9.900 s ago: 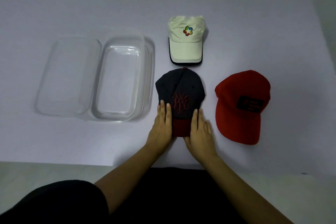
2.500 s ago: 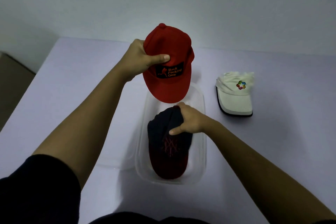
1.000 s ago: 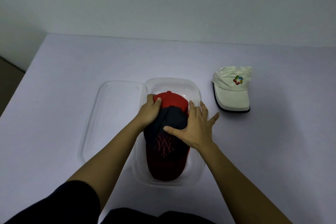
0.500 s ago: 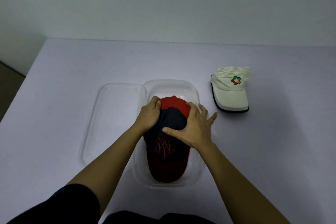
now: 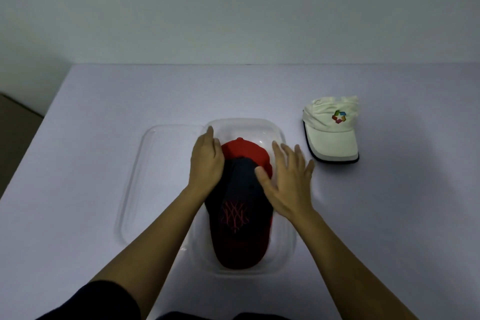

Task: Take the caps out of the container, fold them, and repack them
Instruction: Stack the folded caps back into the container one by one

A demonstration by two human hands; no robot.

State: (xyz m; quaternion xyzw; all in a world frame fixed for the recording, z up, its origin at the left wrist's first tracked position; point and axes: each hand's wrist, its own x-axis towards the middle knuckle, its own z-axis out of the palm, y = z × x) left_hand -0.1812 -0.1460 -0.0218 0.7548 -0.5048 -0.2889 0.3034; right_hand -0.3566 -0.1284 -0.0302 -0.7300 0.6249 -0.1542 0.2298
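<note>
Pale lilac tabletop (image 5: 104, 163); cream fabric cap (image 5: 330, 138) lying outside clear plastic container (image 5: 285, 254), 2 o'clock from right hand (image 5: 288, 182), brim pointing 6; right hand nearer, fingers splayed, holding nothing; left hand (image 5: 206, 163) straight-fingered, touching red fabric cap (image 5: 244, 150) lying under navy cap (image 5: 233, 215) in container.

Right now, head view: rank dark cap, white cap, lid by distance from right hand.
1. Dark cap: under the thumb of the right hand.
2. White cap: on the table, to its right.
3. Lid: leftmost, beyond the left hand.
</note>
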